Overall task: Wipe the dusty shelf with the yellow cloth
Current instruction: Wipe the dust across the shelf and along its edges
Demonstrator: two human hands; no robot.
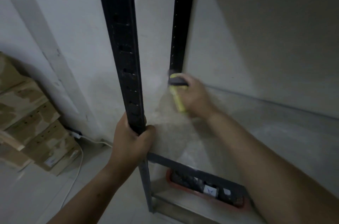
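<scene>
Yellow cloth: soft, bunched into a narrow fold, blurred; pressed on the shelf's back left corner, just beside the rear post.
Shelf: flat, pale grey, matt board with a dusty film.
Right hand: closed over the cloth, palm down on the shelf.
Left hand: fingers wrapped tight around the front post.
Front post: black metal upright, slotted, scuffed.
Rear post: black metal, row of small holes.
Cardboard boxes: brown, stacked on the floor at left.
Red tray: on the lower shelf, holding dark items.

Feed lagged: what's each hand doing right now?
Left hand: closed around the black post.
Right hand: closed on the yellow cloth, on the shelf.
</scene>
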